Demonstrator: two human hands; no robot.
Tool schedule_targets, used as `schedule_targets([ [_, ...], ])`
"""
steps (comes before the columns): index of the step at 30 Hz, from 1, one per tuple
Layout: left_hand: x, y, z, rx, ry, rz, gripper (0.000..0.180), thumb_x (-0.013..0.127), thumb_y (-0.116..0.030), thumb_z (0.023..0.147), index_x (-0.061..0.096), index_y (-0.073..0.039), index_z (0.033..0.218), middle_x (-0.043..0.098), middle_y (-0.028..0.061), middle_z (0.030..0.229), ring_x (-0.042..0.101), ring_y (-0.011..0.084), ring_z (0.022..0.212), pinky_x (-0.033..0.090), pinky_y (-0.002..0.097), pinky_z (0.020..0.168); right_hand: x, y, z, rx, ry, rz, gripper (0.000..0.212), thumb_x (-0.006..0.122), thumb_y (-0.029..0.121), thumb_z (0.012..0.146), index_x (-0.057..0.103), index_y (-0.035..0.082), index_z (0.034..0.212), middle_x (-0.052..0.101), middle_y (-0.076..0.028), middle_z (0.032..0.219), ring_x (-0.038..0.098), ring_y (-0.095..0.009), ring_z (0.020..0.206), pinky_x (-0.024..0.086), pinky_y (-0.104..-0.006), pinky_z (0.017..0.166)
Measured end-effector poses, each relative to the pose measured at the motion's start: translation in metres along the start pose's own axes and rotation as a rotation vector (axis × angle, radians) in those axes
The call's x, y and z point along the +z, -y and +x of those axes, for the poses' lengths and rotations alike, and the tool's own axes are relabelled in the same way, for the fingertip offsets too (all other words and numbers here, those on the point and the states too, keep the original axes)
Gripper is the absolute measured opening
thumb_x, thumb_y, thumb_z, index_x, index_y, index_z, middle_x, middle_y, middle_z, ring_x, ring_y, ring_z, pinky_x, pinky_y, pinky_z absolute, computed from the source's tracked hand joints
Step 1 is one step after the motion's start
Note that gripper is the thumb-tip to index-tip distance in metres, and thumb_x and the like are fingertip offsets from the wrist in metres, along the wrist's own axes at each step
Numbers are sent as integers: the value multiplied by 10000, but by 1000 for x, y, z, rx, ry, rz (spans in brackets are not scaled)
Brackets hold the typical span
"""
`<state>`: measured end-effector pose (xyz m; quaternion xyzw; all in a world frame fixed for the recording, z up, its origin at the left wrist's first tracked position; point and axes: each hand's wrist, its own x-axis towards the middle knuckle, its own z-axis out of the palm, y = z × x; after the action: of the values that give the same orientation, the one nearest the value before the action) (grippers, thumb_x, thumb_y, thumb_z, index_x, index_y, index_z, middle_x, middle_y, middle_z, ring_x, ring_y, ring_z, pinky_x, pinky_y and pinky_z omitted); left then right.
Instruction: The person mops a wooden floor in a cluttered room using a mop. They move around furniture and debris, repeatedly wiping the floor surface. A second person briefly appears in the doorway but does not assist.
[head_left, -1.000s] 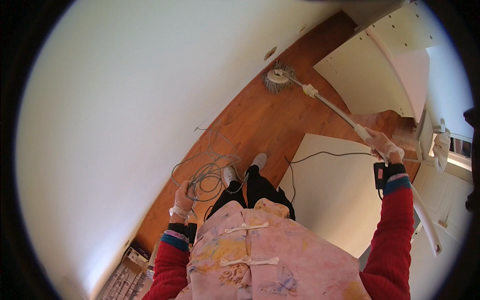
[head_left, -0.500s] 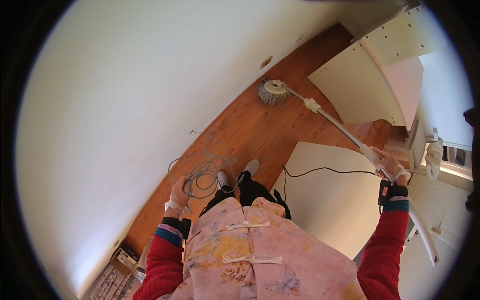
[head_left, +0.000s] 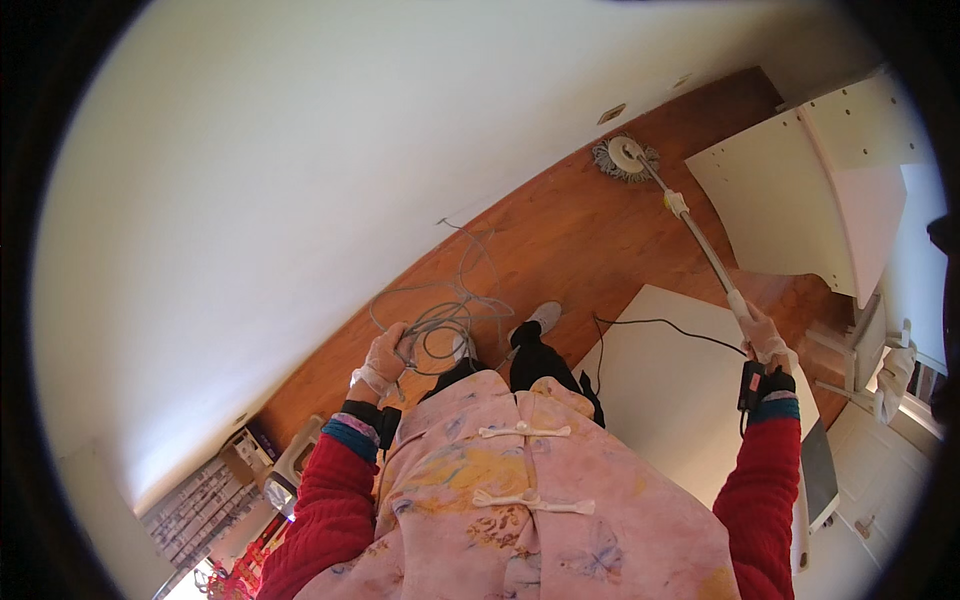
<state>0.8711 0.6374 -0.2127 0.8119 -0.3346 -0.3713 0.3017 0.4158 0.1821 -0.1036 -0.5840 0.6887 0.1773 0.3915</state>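
Note:
A loose coil of grey cable (head_left: 440, 326) hangs from my left hand (head_left: 384, 362), whose fingers are closed round it; one thin end reaches out toward the wall. My right hand (head_left: 766, 338) grips the white upper part of a long mop handle (head_left: 712, 256). At the far end, the round mop head (head_left: 624, 159), a white disc with grey strands, rests on the wooden floor close to the wall. Both hands wear clear thin gloves. My right forearm partly covers the handle's rear end.
A white wall (head_left: 260, 200) runs along the left, with a socket (head_left: 611, 114) low on it. White panels (head_left: 790, 190) with holes stand at the right, and a pale board (head_left: 650, 390) lies beside my feet. A black cord (head_left: 660, 322) crosses it to my right wrist.
My view has turned, shifting the scene rightward. The mop head now sits nearer the wall. My right hand has drawn slightly closer to my body; both grips are kept.

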Motion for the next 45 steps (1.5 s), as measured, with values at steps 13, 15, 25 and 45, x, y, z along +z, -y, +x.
schedule_targets([
  [13,10,-20,34,-164,15,34,110,515,-119,898,572,-24,897,599,124,666,609,211,613,450,328,552,-20,-10,-11,79,99,-153,521,461,254,907,365,186,1415,474,-15,533,417,-97,386,348,-269,320],
  [15,16,-24,41,-76,-24,-13,103,514,-109,898,574,-26,891,590,101,658,573,175,594,440,316,543,-22,-13,-4,63,110,-183,518,468,244,906,369,193,1412,471,-14,542,418,-98,393,351,-270,327],
  [25,35,-27,95,-148,-95,-30,98,483,-87,913,564,-44,879,502,-4,621,464,79,551,374,238,495,-47,-20,28,77,208,-264,546,534,220,859,409,185,1390,556,-67,673,491,-150,473,447,-311,429],
  [45,52,-91,133,-137,2,-214,160,468,-132,943,572,-12,918,510,19,597,498,103,540,398,236,514,17,-8,22,-546,377,-840,526,576,243,845,413,273,1344,661,-121,940,641,-325,859,500,-433,754],
])
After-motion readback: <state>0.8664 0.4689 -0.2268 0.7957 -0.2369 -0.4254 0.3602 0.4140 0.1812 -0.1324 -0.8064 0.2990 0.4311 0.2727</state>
